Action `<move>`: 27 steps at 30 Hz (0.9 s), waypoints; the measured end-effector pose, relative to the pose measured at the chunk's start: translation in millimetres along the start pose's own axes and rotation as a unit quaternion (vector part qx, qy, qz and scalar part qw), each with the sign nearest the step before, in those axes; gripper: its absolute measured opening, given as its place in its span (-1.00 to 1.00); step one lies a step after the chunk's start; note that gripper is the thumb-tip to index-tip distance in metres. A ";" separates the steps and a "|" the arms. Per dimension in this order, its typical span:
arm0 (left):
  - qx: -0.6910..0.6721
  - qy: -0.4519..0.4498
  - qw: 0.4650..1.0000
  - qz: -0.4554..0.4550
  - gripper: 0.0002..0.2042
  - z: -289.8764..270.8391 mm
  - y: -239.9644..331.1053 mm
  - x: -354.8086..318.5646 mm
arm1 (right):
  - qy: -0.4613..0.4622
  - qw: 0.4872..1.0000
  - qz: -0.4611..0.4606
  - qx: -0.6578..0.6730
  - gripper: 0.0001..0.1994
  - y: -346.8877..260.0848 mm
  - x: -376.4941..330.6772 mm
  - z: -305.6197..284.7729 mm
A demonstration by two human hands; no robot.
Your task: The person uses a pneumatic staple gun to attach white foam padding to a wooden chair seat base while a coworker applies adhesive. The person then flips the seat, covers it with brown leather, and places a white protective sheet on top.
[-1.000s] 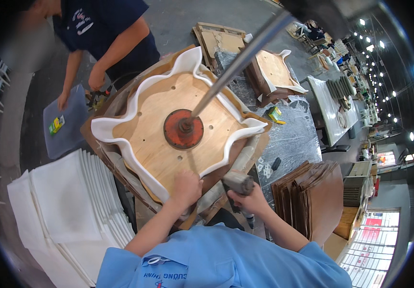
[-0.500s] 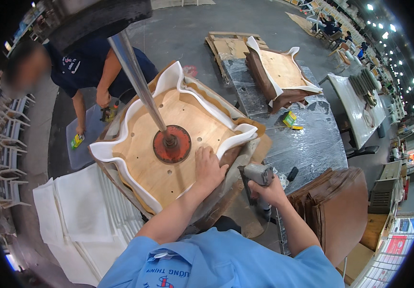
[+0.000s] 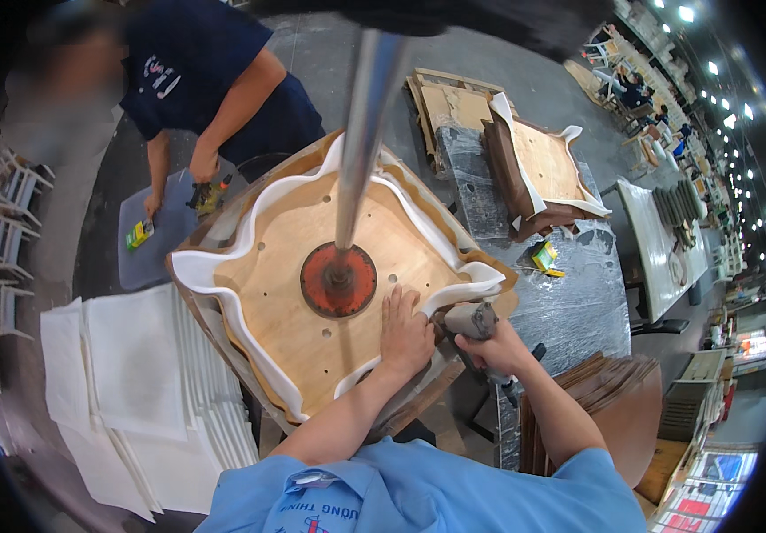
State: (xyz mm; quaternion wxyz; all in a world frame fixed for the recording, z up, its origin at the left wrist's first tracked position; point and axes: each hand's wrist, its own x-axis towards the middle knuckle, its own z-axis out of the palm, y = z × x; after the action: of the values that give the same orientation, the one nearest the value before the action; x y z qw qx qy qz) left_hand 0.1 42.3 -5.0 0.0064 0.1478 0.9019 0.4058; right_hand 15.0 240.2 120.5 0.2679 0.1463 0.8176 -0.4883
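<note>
A square wooden seat panel [image 3: 294,355] lies in front of me, with white padding [image 3: 250,226] curling up round its rim and brown cover material [image 3: 214,226] outside that. A round red press plate [image 3: 340,298] on a metal rod [image 3: 363,133] sits on the panel's middle. My left hand [image 3: 407,336] rests on the panel's near right side, fingers stretched out and holding nothing. In my right hand [image 3: 500,346] is a grey pneumatic staple gun [image 3: 472,320], its nose at the cover's edge just right of my left hand; the exact contact is hidden.
White sheets [image 3: 152,382] are stacked at left, brown sheets [image 3: 614,400] at right. Another padded panel [image 3: 547,164] lies on a film-wrapped table [image 3: 569,302] beside a small yellow-green box [image 3: 543,256]. Across from me, a co-worker [image 3: 214,80] holds a tool [image 3: 210,197] and touches a similar box.
The staple gun has come in closer to the panel's near right edge. My left hand remains on the panel, its fingers now straighter. The whole view has shifted.
</note>
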 end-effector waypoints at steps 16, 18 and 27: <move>-0.031 0.022 0.998 -0.048 -0.79 2.9 3.6 8.1 | -0.041 0.992 0.035 -0.118 -0.61 -37.1 23.8 -0.3; -0.034 0.029 0.998 -0.046 -0.79 3.1 4.5 7.2 | -0.047 0.991 0.039 -0.123 -0.60 -39.5 26.0 0.0; -0.012 -0.006 0.999 -0.031 -0.72 -6.7 2.9 6.1 | -0.041 0.988 -0.028 -0.148 -0.56 -36.8 32.0 1.8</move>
State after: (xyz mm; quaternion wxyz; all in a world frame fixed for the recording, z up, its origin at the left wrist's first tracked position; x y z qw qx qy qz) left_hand -5.9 40.9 2.3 0.0259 0.1215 0.9009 0.4158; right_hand -28.9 220.2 127.8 0.3062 0.0619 0.8727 -0.3752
